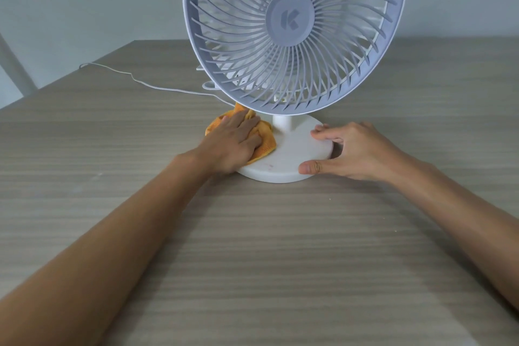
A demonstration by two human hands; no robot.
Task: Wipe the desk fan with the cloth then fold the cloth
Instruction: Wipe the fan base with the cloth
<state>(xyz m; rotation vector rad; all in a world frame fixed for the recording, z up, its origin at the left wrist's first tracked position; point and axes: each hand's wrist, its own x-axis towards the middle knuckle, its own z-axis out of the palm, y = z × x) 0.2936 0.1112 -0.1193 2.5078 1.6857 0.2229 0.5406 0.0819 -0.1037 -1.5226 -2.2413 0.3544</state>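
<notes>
A white desk fan with a round grille stands on a wooden desk, on a short stem and a round white base. A crumpled orange cloth lies on the left part of the base, just left of the stem. My left hand presses flat on the cloth and covers most of it. My right hand grips the right rim of the base, thumb at the front edge and fingers on top.
A thin white cable runs from behind the fan leftward across the desk to its far left edge. A plain grey wall stands behind. A pale bar leans at the far left beyond the desk.
</notes>
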